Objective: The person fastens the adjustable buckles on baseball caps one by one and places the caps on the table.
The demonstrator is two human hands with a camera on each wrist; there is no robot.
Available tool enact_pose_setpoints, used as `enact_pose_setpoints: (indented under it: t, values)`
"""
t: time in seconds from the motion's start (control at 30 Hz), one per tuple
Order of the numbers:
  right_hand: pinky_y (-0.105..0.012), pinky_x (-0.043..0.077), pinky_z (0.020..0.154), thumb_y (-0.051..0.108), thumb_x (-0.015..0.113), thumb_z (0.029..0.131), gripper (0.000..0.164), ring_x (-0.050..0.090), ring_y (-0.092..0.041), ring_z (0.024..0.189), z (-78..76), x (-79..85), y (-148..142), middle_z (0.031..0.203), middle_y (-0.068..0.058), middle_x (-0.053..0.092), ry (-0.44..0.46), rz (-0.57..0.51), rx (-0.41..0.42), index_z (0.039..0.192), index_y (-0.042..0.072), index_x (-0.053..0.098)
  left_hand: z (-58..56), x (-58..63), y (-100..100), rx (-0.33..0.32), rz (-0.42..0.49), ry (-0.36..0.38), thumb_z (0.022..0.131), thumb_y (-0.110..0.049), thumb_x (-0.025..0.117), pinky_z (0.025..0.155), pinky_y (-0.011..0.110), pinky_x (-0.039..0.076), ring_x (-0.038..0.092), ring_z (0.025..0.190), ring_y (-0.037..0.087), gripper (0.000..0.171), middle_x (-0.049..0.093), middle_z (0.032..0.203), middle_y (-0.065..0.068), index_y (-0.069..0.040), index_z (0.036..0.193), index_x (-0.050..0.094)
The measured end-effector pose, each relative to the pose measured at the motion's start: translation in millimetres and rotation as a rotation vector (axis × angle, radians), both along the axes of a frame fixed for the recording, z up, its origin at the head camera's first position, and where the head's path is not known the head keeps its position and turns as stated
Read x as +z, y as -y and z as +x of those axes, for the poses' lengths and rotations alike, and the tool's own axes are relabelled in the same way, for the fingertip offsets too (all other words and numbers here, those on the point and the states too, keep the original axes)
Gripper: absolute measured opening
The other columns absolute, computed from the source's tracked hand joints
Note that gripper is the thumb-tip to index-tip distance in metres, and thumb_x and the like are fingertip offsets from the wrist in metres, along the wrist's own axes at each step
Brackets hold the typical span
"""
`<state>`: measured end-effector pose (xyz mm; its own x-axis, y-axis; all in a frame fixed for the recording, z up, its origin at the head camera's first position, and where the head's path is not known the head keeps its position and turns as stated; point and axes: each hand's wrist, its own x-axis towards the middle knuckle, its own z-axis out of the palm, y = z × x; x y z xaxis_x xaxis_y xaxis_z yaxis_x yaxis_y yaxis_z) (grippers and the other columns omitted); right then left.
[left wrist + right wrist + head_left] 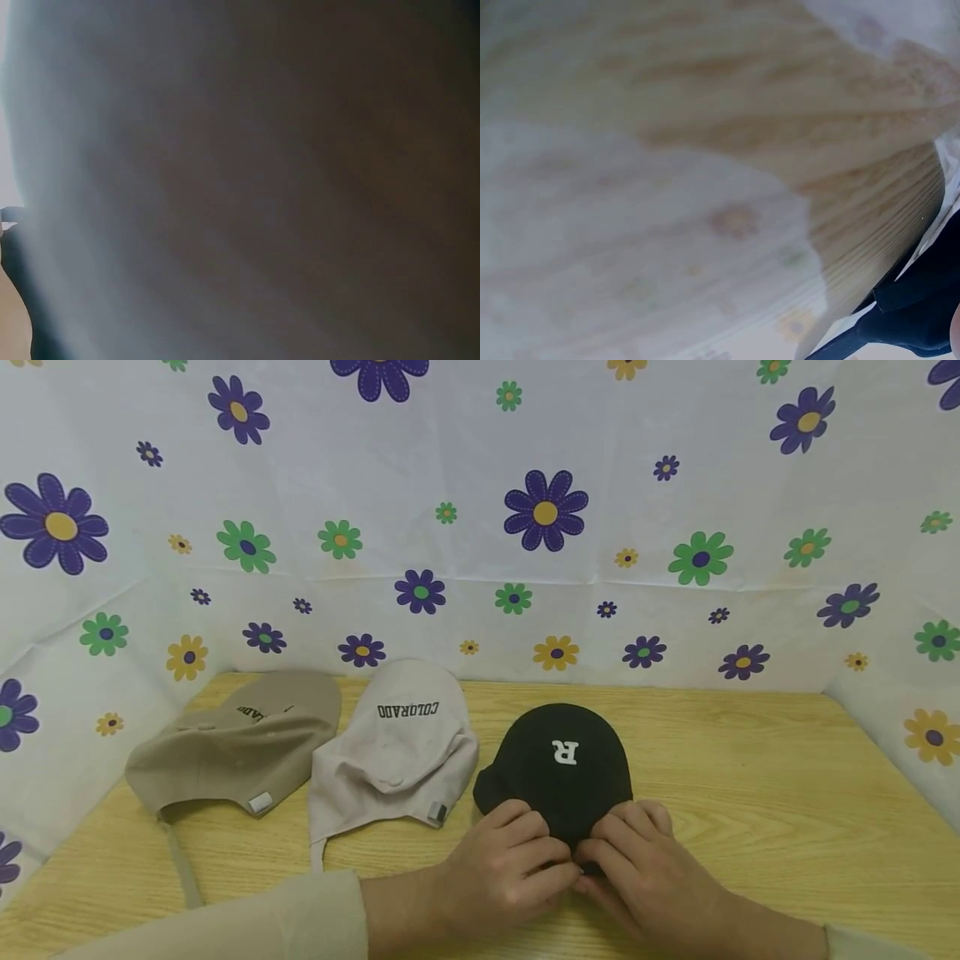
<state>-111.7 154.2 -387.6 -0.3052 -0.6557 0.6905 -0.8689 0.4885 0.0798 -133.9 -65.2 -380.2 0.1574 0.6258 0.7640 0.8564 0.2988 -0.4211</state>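
A black baseball cap (566,797) with a white letter R lies crown up at the middle right of the table in the head view. My left hand (510,868) grips its near edge from the left, fingers curled over the fabric. From the right, my right hand (648,864) pinches the same edge. The fingertips of both hands meet close together there, and they hide most of the cap's near rim. In the right wrist view, some of the black cap (915,311) shows at the lower right. Blurred dark surface fills most of the left wrist view.
Left of the black cap lies a pale pinkish cap (393,747) lettered COLORADO. Beyond it on the far left is a tan cap (225,760), its strap (180,864) trailing toward me. A white flowered cloth (465,460) hangs behind and beside the wooden table (757,760).
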Motion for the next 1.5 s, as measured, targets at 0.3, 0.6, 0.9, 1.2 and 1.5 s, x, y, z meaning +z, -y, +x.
enact_pose_setpoints:
  t: [0.3,0.6,0.9,1.2,1.5]
  values:
    - [-0.038,0.029,0.082,0.044,0.042,0.104,0.041,0.047,-0.016,0.091,1.9,-0.5,-2.9,0.096,0.005,0.058,-0.007,0.069,-0.068,0.098,0.014,0.069,1.1,6.1,-0.9,0.003,-0.003,-0.060,0.092,-0.021,0.065,0.071,0.024,0.042,0.053,0.070,0.008,0.013,0.068,0.079,-0.008,-0.018,0.082,0.073]
    - [-0.037,0.027,0.081,0.039,0.042,0.106,0.038,0.047,-0.016,0.088,0.1,0.7,-0.3,0.091,0.005,0.056,-0.038,0.051,-0.012,0.092,0.013,0.066,1.5,5.5,0.3,0.008,-0.009,-0.035,0.090,-0.016,0.062,0.071,0.024,0.042,0.053,0.070,0.008,0.013,0.068,0.080,-0.008,-0.017,0.085,0.074]
    - [-0.038,0.029,0.080,0.037,0.039,0.107,0.038,0.046,-0.017,0.086,-0.6,0.6,-0.2,0.087,0.006,0.054,-0.052,0.051,-0.045,0.088,0.014,0.064,2.7,0.3,-0.4,0.042,-0.022,-0.005,0.090,-0.016,0.063,0.073,0.025,0.042,0.053,0.072,0.009,0.013,0.069,0.082,-0.008,-0.018,0.083,0.074]
    - [-0.038,0.034,0.082,0.039,0.035,0.107,0.040,0.047,-0.015,0.088,-0.4,-1.9,-5.3,0.087,0.007,0.052,0.028,0.198,-0.183,0.086,0.018,0.062,2.5,-9.8,0.3,0.141,-0.129,0.166,0.089,-0.014,0.059,0.077,0.027,0.047,0.055,0.077,0.013,0.014,0.067,0.082,-0.006,-0.016,0.086,0.073]
    - [-0.038,0.036,0.078,0.040,0.033,0.107,0.042,0.045,-0.017,0.084,-4.4,-3.6,-9.5,0.088,0.004,0.049,0.024,0.200,-0.226,0.086,0.018,0.062,-0.3,-11.4,1.0,0.161,-0.184,0.195,0.087,-0.013,0.057,0.082,0.029,0.049,0.055,0.080,0.015,0.016,0.065,0.080,-0.005,-0.015,0.082,0.072]
